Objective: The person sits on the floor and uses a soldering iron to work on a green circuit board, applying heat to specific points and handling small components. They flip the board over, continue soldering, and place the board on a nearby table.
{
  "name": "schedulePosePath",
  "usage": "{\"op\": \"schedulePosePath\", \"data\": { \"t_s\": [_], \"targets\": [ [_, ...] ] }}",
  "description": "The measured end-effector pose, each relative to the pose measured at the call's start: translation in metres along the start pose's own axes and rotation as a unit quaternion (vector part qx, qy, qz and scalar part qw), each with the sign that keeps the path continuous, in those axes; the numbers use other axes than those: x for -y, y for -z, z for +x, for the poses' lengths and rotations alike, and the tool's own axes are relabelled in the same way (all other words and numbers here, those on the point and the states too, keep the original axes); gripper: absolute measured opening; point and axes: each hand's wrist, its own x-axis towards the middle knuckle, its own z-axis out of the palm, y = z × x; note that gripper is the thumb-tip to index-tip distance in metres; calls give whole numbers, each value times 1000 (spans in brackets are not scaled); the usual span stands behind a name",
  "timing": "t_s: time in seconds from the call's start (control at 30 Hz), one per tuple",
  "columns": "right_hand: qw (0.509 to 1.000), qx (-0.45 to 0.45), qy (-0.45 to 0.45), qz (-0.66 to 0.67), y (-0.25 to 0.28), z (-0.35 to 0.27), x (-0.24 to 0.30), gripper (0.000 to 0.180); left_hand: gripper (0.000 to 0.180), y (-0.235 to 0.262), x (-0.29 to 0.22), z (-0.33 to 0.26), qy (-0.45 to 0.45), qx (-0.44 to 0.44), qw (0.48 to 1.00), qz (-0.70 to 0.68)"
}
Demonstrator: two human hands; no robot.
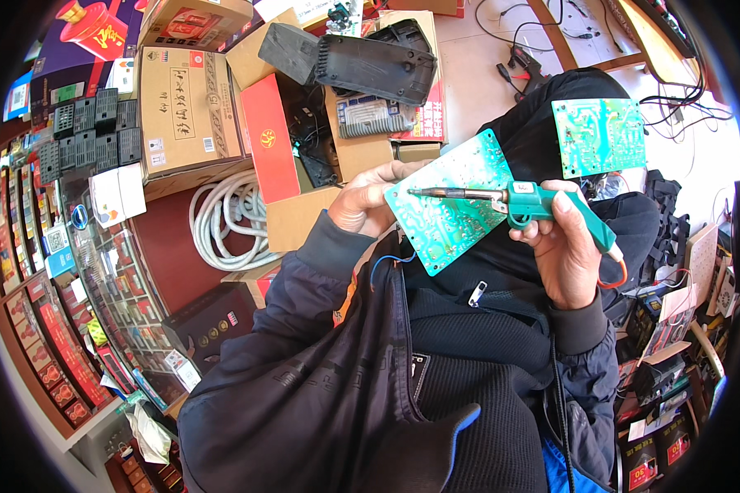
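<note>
Centre frame: my left hand (362,201) pinches the board (448,201) by its edge; light, stiff, fragile. My right hand (563,246) is wrapped round the iron (518,201), tip on board.

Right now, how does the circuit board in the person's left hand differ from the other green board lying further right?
The held circuit board is gripped by the left hand and tilted like a diamond; the second board lies untouched on the dark cloth, nearly square-on. A soldering iron in the right hand lies across the held board; nothing crosses the second. Both are green with pale traces.
</note>
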Motion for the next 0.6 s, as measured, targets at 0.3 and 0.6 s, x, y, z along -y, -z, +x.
{"op": "schedulePosePath", "data": {
  "t_s": [0.3, 0.6],
  "targets": [
    [1000, 1, 1, 3, -2, -1, 1, 28, 67, -2, 2, -1, -21, -4, 1000, -11],
    [1000, 5, 0, -5, 0, -1, 0, 27, 66, 2, 3, -3, -18, 13, 1000, 1]
  ]
}}
